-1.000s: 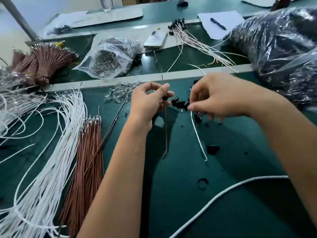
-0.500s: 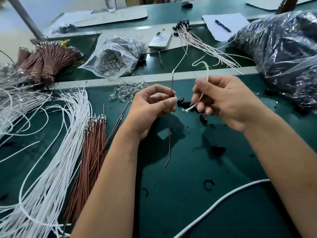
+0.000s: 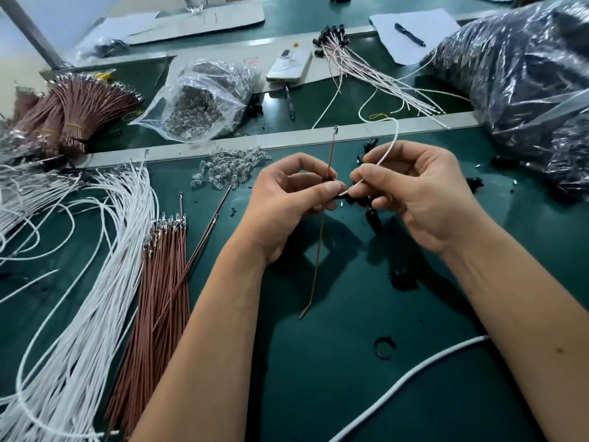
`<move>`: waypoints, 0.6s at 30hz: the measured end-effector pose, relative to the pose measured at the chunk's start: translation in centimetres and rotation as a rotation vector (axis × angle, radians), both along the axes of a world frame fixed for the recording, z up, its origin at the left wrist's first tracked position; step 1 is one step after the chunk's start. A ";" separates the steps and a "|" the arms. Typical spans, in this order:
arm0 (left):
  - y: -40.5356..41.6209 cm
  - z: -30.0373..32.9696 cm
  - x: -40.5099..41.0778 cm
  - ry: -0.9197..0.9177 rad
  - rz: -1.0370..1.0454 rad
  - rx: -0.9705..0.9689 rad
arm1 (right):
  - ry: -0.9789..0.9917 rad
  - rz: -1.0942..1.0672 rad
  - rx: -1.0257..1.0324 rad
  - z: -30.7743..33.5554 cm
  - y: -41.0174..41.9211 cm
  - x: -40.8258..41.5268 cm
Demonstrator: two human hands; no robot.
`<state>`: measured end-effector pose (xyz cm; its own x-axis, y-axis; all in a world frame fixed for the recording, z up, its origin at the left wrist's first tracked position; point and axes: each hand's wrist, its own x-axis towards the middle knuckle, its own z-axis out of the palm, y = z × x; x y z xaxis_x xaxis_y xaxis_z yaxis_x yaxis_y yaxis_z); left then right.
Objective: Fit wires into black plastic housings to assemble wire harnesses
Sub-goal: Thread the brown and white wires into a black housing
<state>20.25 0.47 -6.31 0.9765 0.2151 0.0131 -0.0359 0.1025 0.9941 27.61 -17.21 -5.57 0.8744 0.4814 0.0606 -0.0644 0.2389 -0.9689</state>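
My left hand (image 3: pixel 287 199) pinches a small black housing (image 3: pixel 338 196) together with a brown wire (image 3: pixel 320 237) that stands nearly upright, its metal terminal on top and its lower end hanging over the green mat. My right hand (image 3: pixel 420 193) pinches a white wire (image 3: pixel 387 151) near its end. The wire tip meets the housing between my two thumbs, and the rest arcs up and back. How deep the tip sits is hidden by my fingers. Loose black housings (image 3: pixel 373 218) lie just under my right hand.
Bundles of white wires (image 3: pixel 105 266) and brown wires (image 3: pixel 162 266) lie at left. Clear small parts (image 3: pixel 229 170) sit ahead of my left hand. Finished harnesses (image 3: pixel 366 68), a bag of terminals (image 3: pixel 197 100), a phone (image 3: pixel 288 67) and a big plastic bag (image 3: pixel 522 78) fill the back. A white cable (image 3: pixel 414 378) crosses the front right.
My right hand has brought the white wire's end to the housing in my left hand. The brown wire went from hanging down to standing upright through my left fingers.
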 end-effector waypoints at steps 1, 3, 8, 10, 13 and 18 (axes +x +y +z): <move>0.0 0.0 0.0 0.013 -0.004 0.006 | -0.011 -0.008 0.002 0.0 0.0 0.0; 0.0 0.1 0.0 0.032 -0.022 -0.001 | -0.025 -0.020 0.017 -0.1 0.0 0.1; -0.4 0.2 0.2 0.052 -0.025 -0.055 | -0.008 -0.047 0.111 -0.3 0.3 0.1; -0.8 0.3 0.3 0.068 0.006 -0.120 | -0.018 -0.004 0.115 -0.3 0.3 0.1; -1.1 0.3 0.4 0.097 0.030 -0.225 | -0.075 0.026 0.055 -0.4 0.4 -0.1; -1.8 0.5 0.7 0.151 0.062 -0.387 | -0.099 -0.123 0.089 -0.7 0.8 0.0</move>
<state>20.98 -1.34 -5.78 0.9462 0.2349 -0.2228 0.0895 0.4714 0.8774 27.56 -16.43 -6.26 0.9141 0.3600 0.1868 0.0649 0.3247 -0.9436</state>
